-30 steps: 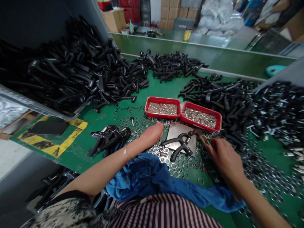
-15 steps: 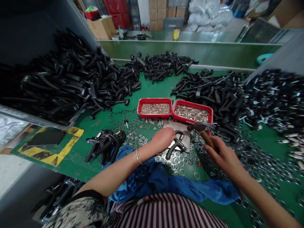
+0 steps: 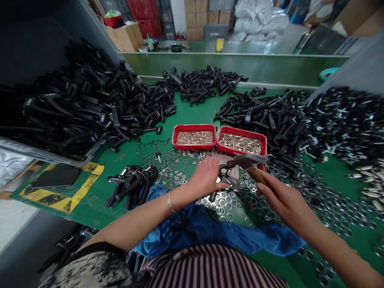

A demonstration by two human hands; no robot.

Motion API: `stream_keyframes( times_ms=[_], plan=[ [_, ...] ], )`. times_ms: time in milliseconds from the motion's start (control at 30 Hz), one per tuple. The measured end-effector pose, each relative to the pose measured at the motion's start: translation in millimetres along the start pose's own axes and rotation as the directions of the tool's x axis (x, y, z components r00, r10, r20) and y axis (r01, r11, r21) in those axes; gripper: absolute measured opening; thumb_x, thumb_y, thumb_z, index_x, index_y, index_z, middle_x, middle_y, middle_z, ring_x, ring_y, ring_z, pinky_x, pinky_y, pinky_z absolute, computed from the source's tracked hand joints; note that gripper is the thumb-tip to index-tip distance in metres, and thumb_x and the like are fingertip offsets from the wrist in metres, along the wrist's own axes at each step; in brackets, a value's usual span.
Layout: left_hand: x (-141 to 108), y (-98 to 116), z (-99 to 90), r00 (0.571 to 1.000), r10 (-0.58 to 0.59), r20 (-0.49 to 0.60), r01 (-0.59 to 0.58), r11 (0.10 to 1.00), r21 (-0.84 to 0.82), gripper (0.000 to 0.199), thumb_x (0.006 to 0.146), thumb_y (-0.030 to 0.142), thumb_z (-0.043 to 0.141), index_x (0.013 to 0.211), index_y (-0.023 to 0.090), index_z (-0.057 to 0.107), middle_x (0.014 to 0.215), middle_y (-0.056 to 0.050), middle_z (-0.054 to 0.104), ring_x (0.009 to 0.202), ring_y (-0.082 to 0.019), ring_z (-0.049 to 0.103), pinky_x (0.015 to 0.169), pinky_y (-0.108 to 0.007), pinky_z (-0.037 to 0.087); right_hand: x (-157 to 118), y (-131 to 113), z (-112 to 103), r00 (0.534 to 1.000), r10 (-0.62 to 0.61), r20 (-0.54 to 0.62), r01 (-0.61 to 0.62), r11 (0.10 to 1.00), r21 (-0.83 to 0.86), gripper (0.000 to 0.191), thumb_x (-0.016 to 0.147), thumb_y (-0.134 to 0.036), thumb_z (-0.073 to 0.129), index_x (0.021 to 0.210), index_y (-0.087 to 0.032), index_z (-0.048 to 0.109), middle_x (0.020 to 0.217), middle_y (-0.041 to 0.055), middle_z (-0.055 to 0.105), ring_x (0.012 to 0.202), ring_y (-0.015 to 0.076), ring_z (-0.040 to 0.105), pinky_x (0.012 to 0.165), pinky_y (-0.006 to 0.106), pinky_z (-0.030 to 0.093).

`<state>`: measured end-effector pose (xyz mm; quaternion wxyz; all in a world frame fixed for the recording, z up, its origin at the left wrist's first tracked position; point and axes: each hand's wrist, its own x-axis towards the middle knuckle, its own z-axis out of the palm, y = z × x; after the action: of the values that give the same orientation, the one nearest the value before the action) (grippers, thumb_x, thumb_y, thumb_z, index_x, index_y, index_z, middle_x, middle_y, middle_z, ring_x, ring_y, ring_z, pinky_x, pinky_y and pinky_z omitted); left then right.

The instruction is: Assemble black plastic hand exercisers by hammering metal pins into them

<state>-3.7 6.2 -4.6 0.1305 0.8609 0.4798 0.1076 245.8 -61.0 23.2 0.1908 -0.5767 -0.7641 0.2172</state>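
Head view, bench seen from above. Left hand point(image 3: 205, 177) sits on a black hand-grip part point(image 3: 225, 179) lying on a steel plate point(image 3: 229, 165), centre of the frame, just below the two red trays. Its fingers are bunched against the part, partly hiding it, so whether they actually close around it can't be told. Right hand point(image 3: 285, 204) is narrowed around the end of a wooden-handled hammer point(image 3: 250, 166), with the dark head out over the plate, near the part but apparently not touching it.

Handling: the grip part looks stiff, hard plastic with metal at the top, probably a bit weighty for its size and not fragile. Best held by its two black arms, flat on the plate. Hammer is best taken by the wood.

Around: loose metal rings point(image 3: 177, 168) cover the green bench mat point(image 3: 192, 114) around the plate, likely slippery and easy to scatter. Small pins fill the red trays point(image 3: 193, 138). Black plastic handles point(image 3: 90, 108) are heaped upper left, finished spring grips point(image 3: 130, 186) left of the hands.

Versus the earlier frame: hammer head has swung left from the tray corner to above the plate, and the left hand covers more of the part.
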Motion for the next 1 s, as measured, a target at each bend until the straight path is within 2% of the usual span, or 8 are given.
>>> stream_keyframes(
  times_ms=[200, 367, 433, 500, 600, 733, 833, 1000],
  plan=[
    [-18.0, 14.4, 21.1, 0.99, -0.139, 0.001, 0.139, 0.99, -0.008, 0.087, 0.081, 0.04, 0.068, 0.144, 0.001, 0.024, 0.128, -0.026, 0.054, 0.121, -0.038, 0.051, 0.1, -0.049, 0.042, 5.4, 2.7, 17.4, 0.985, 0.028, 0.169, -0.029, 1.0, 0.005, 0.049, 0.097, -0.042, 0.043, 0.143, -0.027, 0.049, 0.119, 0.0108, 0.071, 0.095, 0.0298, 0.071, 0.078, 0.044, 0.057],
    [-14.8, 10.1, 17.5, 0.993, -0.107, -0.043, 0.103, 0.991, -0.088, 0.076, 0.081, 0.037, 0.064, 0.142, 0.006, 0.032, 0.121, -0.021, 0.059, 0.118, -0.035, 0.054, 0.099, -0.049, 0.045, -16.1, 6.3, 18.8, 0.906, 0.356, 0.229, -0.422, 0.79, 0.445, 0.044, 0.092, -0.057, 0.047, 0.121, -0.026, 0.056, 0.073, 0.0003, 0.068, 0.043, 0.0165, 0.055, 0.035, 0.028, 0.044],
    [-12.3, 7.7, 13.9, 0.995, -0.097, -0.017, 0.09, 0.968, -0.235, 0.067, 0.086, 0.038, 0.059, 0.142, 0.012, 0.033, 0.12, -0.016, 0.061, 0.114, -0.029, 0.057, 0.097, -0.044, 0.048, -35.8, 13.3, 24.5, 0.851, 0.454, 0.264, -0.522, 0.67, 0.528, 0.04, 0.091, -0.061, 0.045, 0.106, -0.026, 0.056, 0.072, -0.0008, 0.065, 0.038, 0.0144, 0.048, 0.032, 0.028, 0.04],
    [-8.8, 6.1, 13.5, 0.994, -0.104, 0.044, 0.113, 0.906, -0.408, 0.058, 0.093, 0.038, 0.049, 0.144, 0.016, 0.031, 0.118, -0.012, 0.064, 0.107, -0.022, 0.061, 0.093, -0.038, 0.051, -52.1, 28.6, 27.5, 0.836, 0.489, 0.249, -0.547, 0.703, 0.455, 0.041, 0.091, -0.064, 0.044, 0.1, -0.026, 0.055, 0.07, 0.0005, 0.065, 0.041, 0.0166, 0.051, 0.035, 0.03, 0.043],
    [-5.9, 1.4, 18.8, 0.975, -0.22, 0.015, 0.203, 0.87, -0.448, 0.056, 0.092, 0.038, 0.052, 0.139, 0.012, 0.037, 0.126, -0.015, 0.059, 0.114, -0.023, 0.057, 0.1, -0.041, 0.047, -56.9, 53.3, 18.5, 0.915, 0.399, 0.063, -0.403, 0.912, 0.07, 0.046, 0.089, -0.065, 0.044, 0.102, -0.024, 0.061, 0.079, 0.0083, 0.068, 0.064, 0.0278, 0.065, 0.056, 0.042, 0.053],
    [-19.6, -22.1, 16.3, 0.95, -0.25, -0.187, 0.174, 0.921, -0.348, 0.04, 0.086, 0.032, 0.064, 0.12, 0.014, 0.055, 0.125, -0.012, 0.057, 0.121, -0.025, 0.048, 0.108, -0.043, 0.039, -18.1, 40.0, 0.7, 0.983, 0.018, -0.181, -0.069, 0.957, -0.281, 0.045, 0.092, -0.06, 0.044, 0.102, -0.022, 0.066, 0.099, 0.014, 0.068, 0.097, 0.0349, 0.062, 0.087, 0.052, 0.048],
    [-42.0, -54.6, -1.8, 0.918, -0.292, -0.267, 0.181, 0.91, -0.373, 0.012, 0.093, 0.026, 0.054, 0.101, 0.019, 0.06, 0.105, -0.005, 0.061, 0.105, -0.018, 0.056, 0.098, -0.035, 0.045, 37.6, -6.3, 14.7, 0.973, -0.173, -0.155, 0.139, 0.968, -0.209, 0.03, 0.096, -0.047, 0.047, 0.103, -0.024, 0.066, 0.101, 0.0098, 0.069, 0.099, 0.0292, 0.06, 0.088, 0.044, 0.047],
    [-76.5, -98.5, -27.4, 0.891, -0.382, -0.246, 0.308, 0.906, -0.292, 0.009, 0.093, 0.019, 0.052, 0.089, 0.018, 0.061, 0.091, -0.004, 0.061, 0.091, -0.018, 0.059, 0.088, -0.032, 0.048, 135.7, -66.8, 80.6, 0.911, -0.402, 0.092, 0.409, 0.853, -0.324, 0.022, 0.098, -0.028, 0.048, 0.093, -0.021, 0.068, 0.096, 0.008, 0.07, 0.097, 0.0254, 0.058, 0.085, 0.038, 0.046]
  ],
)
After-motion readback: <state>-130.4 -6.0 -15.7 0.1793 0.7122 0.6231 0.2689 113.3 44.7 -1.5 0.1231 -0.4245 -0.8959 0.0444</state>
